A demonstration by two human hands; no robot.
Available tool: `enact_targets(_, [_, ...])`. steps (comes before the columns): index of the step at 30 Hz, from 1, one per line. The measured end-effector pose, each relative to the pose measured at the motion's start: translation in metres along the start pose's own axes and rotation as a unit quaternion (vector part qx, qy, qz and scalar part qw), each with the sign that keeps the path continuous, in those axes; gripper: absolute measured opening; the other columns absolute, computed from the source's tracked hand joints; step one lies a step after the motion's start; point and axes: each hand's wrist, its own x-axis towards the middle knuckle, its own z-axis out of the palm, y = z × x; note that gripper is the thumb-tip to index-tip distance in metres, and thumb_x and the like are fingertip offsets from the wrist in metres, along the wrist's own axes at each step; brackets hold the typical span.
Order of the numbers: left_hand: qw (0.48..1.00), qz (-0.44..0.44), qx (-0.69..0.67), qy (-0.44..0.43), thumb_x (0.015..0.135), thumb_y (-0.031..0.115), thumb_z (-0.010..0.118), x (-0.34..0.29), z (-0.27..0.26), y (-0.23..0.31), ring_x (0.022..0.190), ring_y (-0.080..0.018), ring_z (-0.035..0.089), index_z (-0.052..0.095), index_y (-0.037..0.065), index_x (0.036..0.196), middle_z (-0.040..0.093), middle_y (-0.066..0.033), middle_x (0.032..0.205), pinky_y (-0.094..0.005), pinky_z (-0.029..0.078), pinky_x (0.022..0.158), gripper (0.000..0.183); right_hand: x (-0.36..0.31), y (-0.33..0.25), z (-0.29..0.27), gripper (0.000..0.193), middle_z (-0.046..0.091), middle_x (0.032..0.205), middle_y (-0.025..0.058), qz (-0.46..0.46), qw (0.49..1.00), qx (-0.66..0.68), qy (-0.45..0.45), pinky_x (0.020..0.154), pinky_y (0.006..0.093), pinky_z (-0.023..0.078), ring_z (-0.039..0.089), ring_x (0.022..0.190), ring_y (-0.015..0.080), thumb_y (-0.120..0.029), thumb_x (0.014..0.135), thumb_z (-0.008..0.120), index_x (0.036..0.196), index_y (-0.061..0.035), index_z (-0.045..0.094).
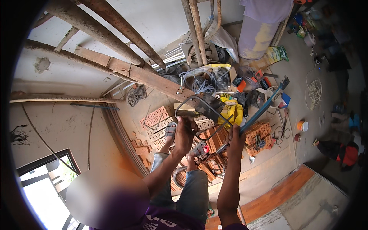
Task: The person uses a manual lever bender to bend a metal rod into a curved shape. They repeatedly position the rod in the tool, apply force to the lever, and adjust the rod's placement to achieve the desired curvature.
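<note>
My left hand [184, 134] is closed round a dark steel rod [214, 110] bent into an angular, open loop. Most of the loop extends to the right of that hand, over the end of a wooden plank [153, 81] that has small metal pins near its tip. My right hand [235, 138] grips a long blue metal bar [263, 107], slanting up to the right to a dark notched head. The bar's lower end pokes out below the fist. The rod's far side passes close to my right hand; whether they touch I cannot tell.
Rusty scaffold pipes [103, 34] cross the upper left. Below my hands lie stacked hollow bricks [155, 117], beside my sandalled feet. Cables, a yellow bag [235, 109] and tools clutter the floor beyond. A white bucket [303, 125] and coiled cable [315, 92] are to the right.
</note>
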Motion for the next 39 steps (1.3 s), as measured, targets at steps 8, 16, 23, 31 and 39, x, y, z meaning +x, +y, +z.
enact_targets(8, [0.991,-0.09,0.097,0.028,0.102,0.028,0.041,0.009,-0.03,0.017,0.085,-0.0231,0.063,0.048,0.006,0.118,0.055,-0.0043,0.086,-0.0416,0.054,0.078,0.027,0.025,0.001,0.006,0.031,0.037,0.057,-0.0056,0.012,0.995,-0.093,0.018,0.041,0.0228,0.031,0.034,0.046,0.0044,-0.033,0.094,0.059,0.081,-0.0072,0.05])
enact_targets(16, [0.991,-0.109,0.069,-0.024,0.102,0.031,0.04,0.022,-0.049,0.022,0.097,-0.0309,0.065,0.05,0.008,0.111,0.06,-0.008,0.09,-0.0477,0.052,0.087,0.027,0.027,0.011,0.008,0.032,0.037,0.058,-0.0054,0.01,0.993,-0.113,0.022,0.04,0.0229,0.032,0.034,0.045,0.0039,-0.035,0.094,0.059,0.084,-0.0067,0.05])
enact_targets(23, [0.992,-0.119,0.025,-0.042,0.102,0.032,0.041,0.017,-0.045,0.03,0.095,-0.0292,0.065,0.049,0.01,0.117,0.059,-0.0082,0.094,-0.049,0.056,0.081,0.028,0.027,0.006,0.006,0.035,0.035,0.055,-0.0058,0.014,0.996,-0.085,0.018,0.04,0.0232,0.031,0.033,0.043,0.0045,-0.038,0.093,0.061,0.082,-0.0055,0.051])
enact_targets(31, [0.991,-0.12,0.025,-0.054,0.103,0.029,0.037,0.016,-0.047,0.03,0.102,-0.0267,0.062,0.045,0.014,0.118,0.057,-0.0064,0.096,-0.0477,0.056,0.08,0.022,0.027,0.0,0.011,0.037,0.034,0.054,-0.0049,-0.002,0.993,-0.117,0.028,0.04,0.0245,0.031,0.032,0.042,0.0061,-0.038,0.092,0.062,0.08,-0.0048,0.053])
enact_targets(39, [0.992,-0.093,-0.008,-0.085,0.103,0.028,0.038,0.014,-0.051,0.041,0.101,-0.0233,0.062,0.049,0.013,0.11,0.06,-0.0055,0.096,-0.0527,0.052,0.087,0.02,0.023,0.002,0.023,0.034,0.035,0.054,-0.0056,0.003,0.995,-0.097,0.028,0.04,0.0238,0.03,0.032,0.043,0.0044,-0.036,0.093,0.061,0.082,-0.0046,0.055])
